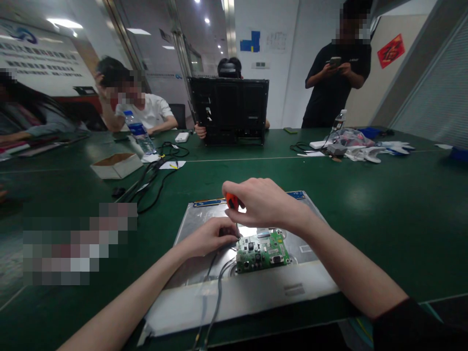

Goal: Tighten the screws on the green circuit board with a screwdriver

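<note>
Dark sleeve [409, 324], right hand [258, 202] gripping orange screwdriver [230, 199] | left hand [215, 236] at corner of green board [262, 249], cannot tell if pinching | board on metal panel [197, 225] | seemingly screw-turning; next calls for steady upright pressure

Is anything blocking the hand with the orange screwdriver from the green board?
Nothing visible is: the right hand holds the orange screwdriver down at the far-left corner of the green board. The left hand is close beside that corner.
</note>
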Demonstrator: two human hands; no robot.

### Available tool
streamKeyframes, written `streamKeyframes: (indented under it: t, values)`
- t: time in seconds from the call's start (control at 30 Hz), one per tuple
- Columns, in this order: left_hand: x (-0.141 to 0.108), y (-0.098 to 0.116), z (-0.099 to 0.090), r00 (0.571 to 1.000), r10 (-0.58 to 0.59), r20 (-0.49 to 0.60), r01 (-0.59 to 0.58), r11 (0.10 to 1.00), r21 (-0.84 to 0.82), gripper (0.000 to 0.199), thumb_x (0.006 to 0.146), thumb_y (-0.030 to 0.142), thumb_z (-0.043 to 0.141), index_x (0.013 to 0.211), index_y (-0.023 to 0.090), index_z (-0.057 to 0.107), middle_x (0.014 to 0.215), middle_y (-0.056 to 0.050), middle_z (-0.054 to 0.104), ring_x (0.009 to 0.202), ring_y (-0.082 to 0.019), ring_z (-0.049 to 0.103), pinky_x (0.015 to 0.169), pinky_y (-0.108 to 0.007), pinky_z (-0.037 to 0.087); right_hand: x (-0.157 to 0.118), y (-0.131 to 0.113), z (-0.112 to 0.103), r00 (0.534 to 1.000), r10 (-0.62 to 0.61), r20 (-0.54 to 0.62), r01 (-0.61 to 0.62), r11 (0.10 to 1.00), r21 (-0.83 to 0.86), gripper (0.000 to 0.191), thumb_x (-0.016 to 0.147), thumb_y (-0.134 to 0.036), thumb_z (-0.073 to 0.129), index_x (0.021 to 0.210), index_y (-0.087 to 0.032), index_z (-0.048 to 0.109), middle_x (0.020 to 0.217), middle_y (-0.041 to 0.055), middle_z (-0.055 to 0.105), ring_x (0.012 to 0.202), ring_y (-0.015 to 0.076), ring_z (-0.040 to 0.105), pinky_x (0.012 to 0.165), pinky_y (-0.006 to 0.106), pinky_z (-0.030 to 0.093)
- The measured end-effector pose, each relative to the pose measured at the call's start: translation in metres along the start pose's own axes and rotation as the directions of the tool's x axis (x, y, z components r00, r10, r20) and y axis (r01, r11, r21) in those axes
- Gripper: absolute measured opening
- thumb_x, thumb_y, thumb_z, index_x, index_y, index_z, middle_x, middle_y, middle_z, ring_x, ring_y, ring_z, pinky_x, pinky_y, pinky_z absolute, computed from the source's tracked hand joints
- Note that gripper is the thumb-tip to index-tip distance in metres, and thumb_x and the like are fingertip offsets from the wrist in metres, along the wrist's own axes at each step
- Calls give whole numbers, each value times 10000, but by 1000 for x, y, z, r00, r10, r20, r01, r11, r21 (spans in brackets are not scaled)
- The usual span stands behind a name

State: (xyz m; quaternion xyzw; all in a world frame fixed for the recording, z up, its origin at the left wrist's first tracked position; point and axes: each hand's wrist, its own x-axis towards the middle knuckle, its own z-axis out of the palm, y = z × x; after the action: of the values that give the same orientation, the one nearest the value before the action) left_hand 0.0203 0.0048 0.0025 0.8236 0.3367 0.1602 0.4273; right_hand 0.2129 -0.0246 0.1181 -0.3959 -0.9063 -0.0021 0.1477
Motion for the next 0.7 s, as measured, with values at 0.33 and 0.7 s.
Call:
streamKeyframes:
  t: [0.33, 0.7]
  values:
    - [3, -7, 0, 1000, 25, 7, -25, 999, -29, 56, 775, 178, 616, 826, 165, 637, 797, -4, 664, 758, -173, 609, 720, -293, 471, -5, -1, -1, 1000, -8, 14, 7, 1000, 20, 87, 838, -264, 541, 895, -199, 557, 724, -10, 600, 593, 110, 437, 516, 253, 214]
    - [2, 4, -3, 1000, -7, 27, 7, 1000, -6, 58, 787, 209, 605, 812, 163, 631, 778, 0, 639, 737, -171, 590, 691, -288, 456, -5, 2, -3, 1000, 4, 21, -4, 1000, 5, 244, 892, -444, 553, 879, -201, 578, 686, -8, 586, 579, 107, 434, 526, 253, 220]
